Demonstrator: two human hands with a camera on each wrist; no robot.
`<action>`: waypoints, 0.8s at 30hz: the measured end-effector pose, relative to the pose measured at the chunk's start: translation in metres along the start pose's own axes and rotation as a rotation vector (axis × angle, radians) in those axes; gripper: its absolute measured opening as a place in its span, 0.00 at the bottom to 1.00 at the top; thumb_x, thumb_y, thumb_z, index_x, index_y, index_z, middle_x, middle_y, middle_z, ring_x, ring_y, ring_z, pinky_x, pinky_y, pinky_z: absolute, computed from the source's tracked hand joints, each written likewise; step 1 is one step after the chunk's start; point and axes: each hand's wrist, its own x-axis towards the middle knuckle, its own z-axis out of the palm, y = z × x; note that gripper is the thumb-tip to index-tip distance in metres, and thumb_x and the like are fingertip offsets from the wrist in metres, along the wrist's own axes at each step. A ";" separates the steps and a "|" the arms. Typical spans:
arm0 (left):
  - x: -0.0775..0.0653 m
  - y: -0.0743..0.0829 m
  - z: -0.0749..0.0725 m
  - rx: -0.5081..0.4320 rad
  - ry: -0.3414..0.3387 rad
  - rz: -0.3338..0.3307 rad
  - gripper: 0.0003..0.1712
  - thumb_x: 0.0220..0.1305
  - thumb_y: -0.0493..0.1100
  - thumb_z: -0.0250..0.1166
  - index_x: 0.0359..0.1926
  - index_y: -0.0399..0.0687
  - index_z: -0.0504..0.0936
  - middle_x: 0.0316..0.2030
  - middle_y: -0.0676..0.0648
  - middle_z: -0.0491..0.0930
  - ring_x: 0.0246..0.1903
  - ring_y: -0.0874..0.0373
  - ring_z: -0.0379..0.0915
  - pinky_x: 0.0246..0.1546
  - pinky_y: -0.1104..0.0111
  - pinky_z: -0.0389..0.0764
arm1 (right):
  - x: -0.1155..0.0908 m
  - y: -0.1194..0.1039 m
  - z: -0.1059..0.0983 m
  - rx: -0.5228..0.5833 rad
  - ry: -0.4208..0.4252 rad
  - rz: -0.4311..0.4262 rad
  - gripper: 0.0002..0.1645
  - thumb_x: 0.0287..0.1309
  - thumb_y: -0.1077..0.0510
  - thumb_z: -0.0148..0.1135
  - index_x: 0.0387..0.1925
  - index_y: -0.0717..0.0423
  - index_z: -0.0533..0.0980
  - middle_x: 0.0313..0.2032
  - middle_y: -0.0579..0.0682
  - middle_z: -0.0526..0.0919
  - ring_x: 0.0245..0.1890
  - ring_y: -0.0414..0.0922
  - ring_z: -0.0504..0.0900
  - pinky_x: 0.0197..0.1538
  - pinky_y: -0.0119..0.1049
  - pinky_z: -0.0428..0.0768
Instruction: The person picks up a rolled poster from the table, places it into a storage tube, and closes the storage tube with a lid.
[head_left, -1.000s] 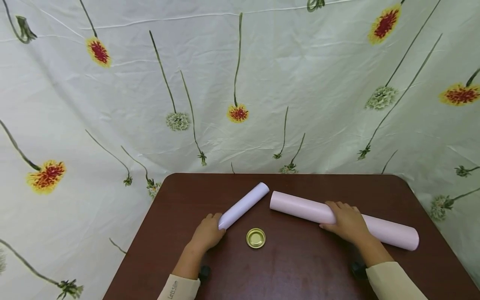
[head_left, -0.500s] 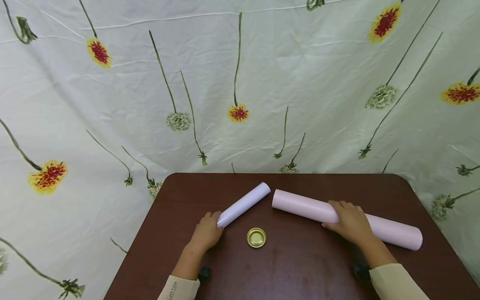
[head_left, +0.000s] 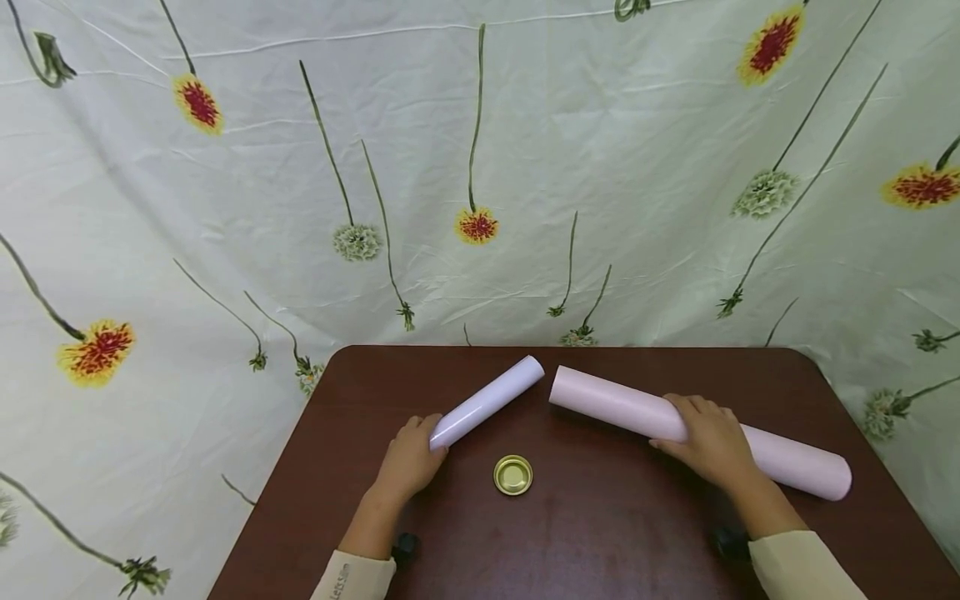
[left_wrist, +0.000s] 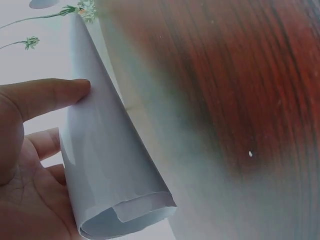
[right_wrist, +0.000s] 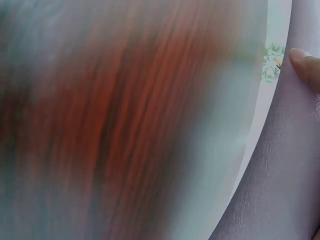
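Observation:
My left hand [head_left: 411, 457] grips the near end of a white paper roll [head_left: 491, 400], which slants away toward the middle of the table. In the left wrist view the roll [left_wrist: 107, 145] shows its hollow end with an overlapping sheet edge, the thumb and fingers round its side. On the right, my right hand [head_left: 711, 437] holds a longer, thicker pale pink roll [head_left: 611, 402] near its middle, from above. That roll's left end looks raised a little off the table. The right wrist view shows only a thumb tip [right_wrist: 302, 62] against the pink roll [right_wrist: 280, 165].
A small round gold dish [head_left: 513, 475] sits on the dark brown table [head_left: 570, 533] between the two hands. Behind the table hangs a pale cloth [head_left: 525, 150] printed with flowers. Dark objects at both wrists are partly hidden.
Both rolls have shifted slightly: the pink one to the right with its left end rising, the white one's far end up and its near end left. The gold dish stays put.

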 end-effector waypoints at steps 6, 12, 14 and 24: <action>0.000 0.000 -0.003 -0.027 0.035 0.008 0.29 0.58 0.40 0.71 0.62 0.40 0.79 0.49 0.37 0.81 0.47 0.40 0.81 0.48 0.45 0.78 | -0.001 0.003 -0.002 0.001 0.036 -0.009 0.45 0.46 0.39 0.78 0.61 0.56 0.73 0.51 0.63 0.82 0.52 0.62 0.80 0.51 0.63 0.73; -0.001 0.000 -0.006 -0.046 0.050 0.013 0.29 0.59 0.41 0.71 0.62 0.42 0.79 0.51 0.38 0.82 0.48 0.41 0.81 0.49 0.46 0.78 | -0.001 0.003 -0.004 0.001 0.092 -0.031 0.45 0.44 0.40 0.80 0.60 0.56 0.73 0.49 0.63 0.83 0.50 0.61 0.81 0.49 0.62 0.74; -0.002 0.000 -0.007 -0.052 0.059 0.025 0.29 0.58 0.41 0.71 0.62 0.43 0.79 0.50 0.38 0.82 0.47 0.42 0.81 0.48 0.46 0.78 | -0.002 0.003 -0.005 0.001 0.109 -0.036 0.45 0.43 0.40 0.80 0.60 0.56 0.73 0.49 0.62 0.83 0.50 0.61 0.81 0.48 0.62 0.74; -0.003 0.003 -0.010 -0.078 0.075 0.054 0.31 0.58 0.42 0.72 0.64 0.47 0.78 0.52 0.41 0.81 0.50 0.44 0.79 0.51 0.47 0.76 | -0.005 0.001 -0.011 0.030 0.157 -0.039 0.46 0.41 0.42 0.82 0.60 0.54 0.73 0.48 0.62 0.82 0.49 0.60 0.80 0.49 0.61 0.73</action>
